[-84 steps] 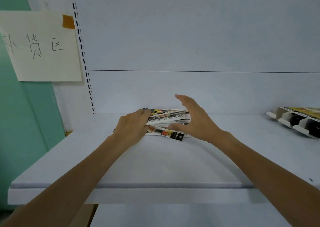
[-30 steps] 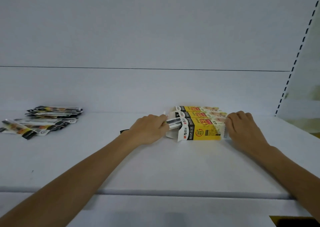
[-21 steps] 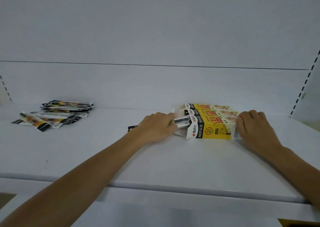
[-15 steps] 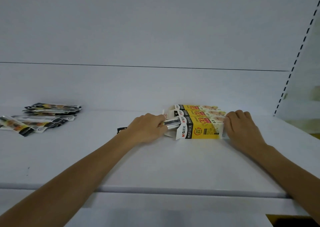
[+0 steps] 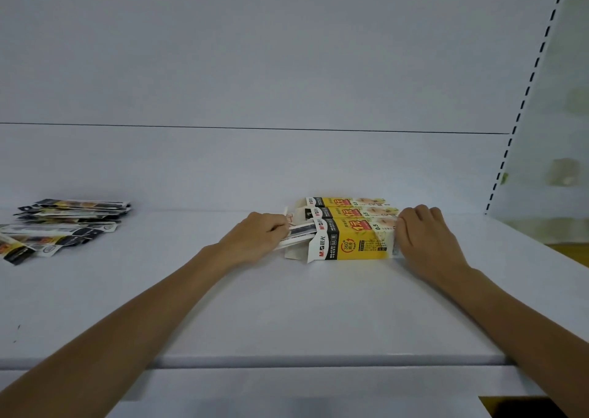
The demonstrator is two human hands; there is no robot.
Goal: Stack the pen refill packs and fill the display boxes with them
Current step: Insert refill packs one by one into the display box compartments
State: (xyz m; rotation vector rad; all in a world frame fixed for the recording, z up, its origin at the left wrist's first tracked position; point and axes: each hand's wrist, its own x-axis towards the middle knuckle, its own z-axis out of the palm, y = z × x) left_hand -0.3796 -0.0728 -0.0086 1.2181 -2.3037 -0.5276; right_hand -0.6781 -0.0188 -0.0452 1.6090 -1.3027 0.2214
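3 display boxes (image 5: pixel 350 246) in bright yellow, each with a black band, white lettering and a red mark, and the refill pack (image 5: pixel 299 236) at the nearest one's open end shows white with a black stripe. The loose packs (image 5: pixel 63 226) on the left: black and white, flashes of yellow and orange. The shelf (image 5: pixel 287 315) and back panel (image 5: pixel 287 67) are plain pale grey-white, 1 thin dark line across the panel, black dashed slots down the upright (image 5: pixel 524 99).

White shelf (image 5: pixel 318 315): refill packs (image 5: pixel 63 223) left, display boxes (image 5: pixel 350 236) centre-right.
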